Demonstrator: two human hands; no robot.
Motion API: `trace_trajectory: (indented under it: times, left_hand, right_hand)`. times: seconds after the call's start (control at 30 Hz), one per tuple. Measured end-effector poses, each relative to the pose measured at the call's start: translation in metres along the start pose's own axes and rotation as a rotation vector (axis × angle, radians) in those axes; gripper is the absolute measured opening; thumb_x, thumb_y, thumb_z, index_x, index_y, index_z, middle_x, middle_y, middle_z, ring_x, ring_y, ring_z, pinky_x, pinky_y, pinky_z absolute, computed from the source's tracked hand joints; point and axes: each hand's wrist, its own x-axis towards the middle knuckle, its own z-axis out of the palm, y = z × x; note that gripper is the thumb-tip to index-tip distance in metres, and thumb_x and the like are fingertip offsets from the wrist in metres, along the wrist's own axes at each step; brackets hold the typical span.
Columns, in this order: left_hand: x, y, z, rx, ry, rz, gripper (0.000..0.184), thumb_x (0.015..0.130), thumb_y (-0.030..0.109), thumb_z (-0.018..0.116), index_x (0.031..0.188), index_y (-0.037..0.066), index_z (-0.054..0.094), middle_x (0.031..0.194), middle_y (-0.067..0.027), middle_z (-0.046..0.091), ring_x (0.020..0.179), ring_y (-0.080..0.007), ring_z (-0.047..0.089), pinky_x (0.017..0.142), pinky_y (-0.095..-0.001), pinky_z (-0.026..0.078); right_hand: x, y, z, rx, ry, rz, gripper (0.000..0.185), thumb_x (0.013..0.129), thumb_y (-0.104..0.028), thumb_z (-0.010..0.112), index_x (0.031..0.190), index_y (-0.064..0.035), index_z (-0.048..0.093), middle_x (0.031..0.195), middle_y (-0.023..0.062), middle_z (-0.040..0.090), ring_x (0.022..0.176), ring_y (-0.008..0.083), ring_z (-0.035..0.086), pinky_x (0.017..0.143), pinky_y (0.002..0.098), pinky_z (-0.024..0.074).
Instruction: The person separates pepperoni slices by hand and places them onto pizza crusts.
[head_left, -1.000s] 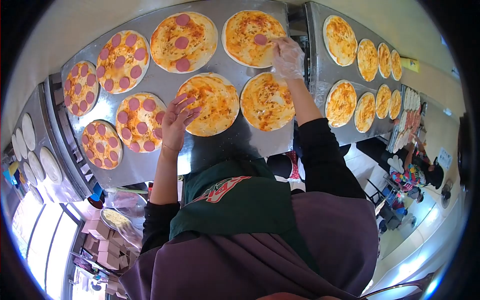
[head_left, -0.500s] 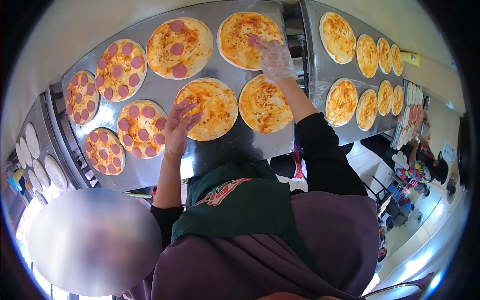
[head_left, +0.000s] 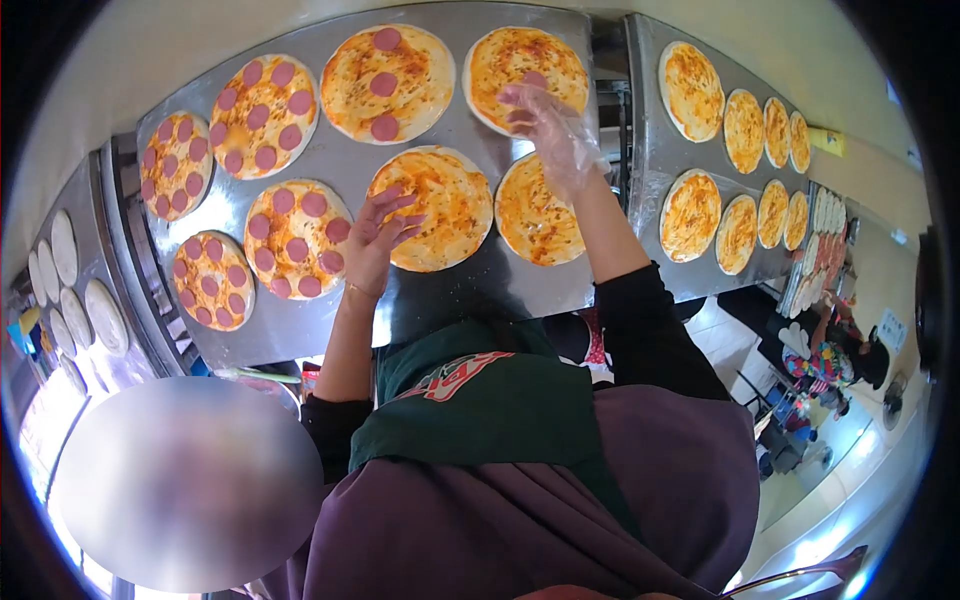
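In the head view, taking the three-slice pizza (head_left: pixel 425 86) as landmark, the right hand (head_left: pixel 553 138) is hovering to its right, over the one-slice pizza (head_left: pixel 499 76). A clear glove is covering that hand, probably to keep skin off the food. Its fingertips are sitting close to a lone pink slice (head_left: pixel 535 78); whether they are touching or gripping anything, I cannot tell.

Nearer the body than the landmark, the bare left hand (head_left: pixel 374 240) is holding its fingers apart at the left edge of a plain pizza (head_left: pixel 445 210), its palm hidden. Another plain pizza (head_left: pixel 535 220) is lying below and right of the landmark, partly behind the right wrist. The pizzas are lying flat in two rows, presumably so that each face stays reachable.

To the landmark's left, four fuller pizzas are showing many round slices, spread fairly evenly, likely for even cover. The landmark itself is bearing its three in a column, on orange-streaked sauce inside a pale rim.
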Motion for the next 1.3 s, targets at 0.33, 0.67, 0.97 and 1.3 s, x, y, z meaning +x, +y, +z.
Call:
trace_trajectory:
  times: [0.33, 0.67, 0.97, 1.3]
  left_hand:
    - [-0.075, 0.024, 0.010, 0.762, 0.035, 0.773, 0.077, 0.068, 0.035, 0.083, 0.125, 0.005, 0.041, 0.119, -0.0173, 0.048, 0.101, -0.0310, 0.056, 0.080, -0.0379, 0.050]
    - [-0.165, 0.024, -0.054, 0.610, 0.549, 0.856, 0.049, 0.074, 0.016, 0.072, 0.113, 0.006, 0.045, 0.108, -0.0164, 0.048, 0.095, -0.0367, 0.053, 0.076, -0.0415, 0.049]
    - [-0.237, 0.008, -0.132, 0.534, 0.770, 1.068, 0.016, 0.077, 0.004, 0.067, 0.090, 0.004, 0.056, 0.086, -0.0102, 0.056, 0.084, -0.0297, 0.056, 0.073, -0.0365, 0.048]
    - [-0.326, -0.040, -0.278, 0.515, 0.881, 0.767, 0.034, 0.073, 0.011, 0.060, 0.106, 0.002, 0.055, 0.095, -0.0168, 0.056, 0.093, -0.0359, 0.055, 0.083, -0.0426, 0.047]
  right_hand:
    - [-0.081, 0.041, 0.145, 0.001, -0.220, -0.100, 0.037, 0.094, -0.031, 0.059, 0.121, -0.0059, 0.056, 0.108, 0.0079, 0.061, 0.085, 0.0121, 0.057, 0.076, 0.0277, 0.0495]
    - [-0.144, 0.066, 0.293, -0.288, -0.205, -0.270, 0.034, 0.095, -0.020, 0.057, 0.123, -0.0032, 0.052, 0.102, 0.0067, 0.061, 0.080, 0.0101, 0.054, 0.072, 0.0234, 0.0469]
    - [-0.208, 0.098, 0.395, -0.285, -0.564, -0.335, 0.023, 0.097, -0.018, 0.055, 0.108, 0.0006, 0.062, 0.099, 0.0064, 0.063, 0.080, 0.0095, 0.055, 0.073, 0.0235, 0.0467]
    - [-0.276, 0.152, 0.467, -0.580, -0.792, -0.415, 0.019, 0.098, -0.006, 0.048, 0.110, -0.0005, 0.063, 0.095, 0.0054, 0.065, 0.079, 0.0091, 0.058, 0.074, 0.0237, 0.0488]
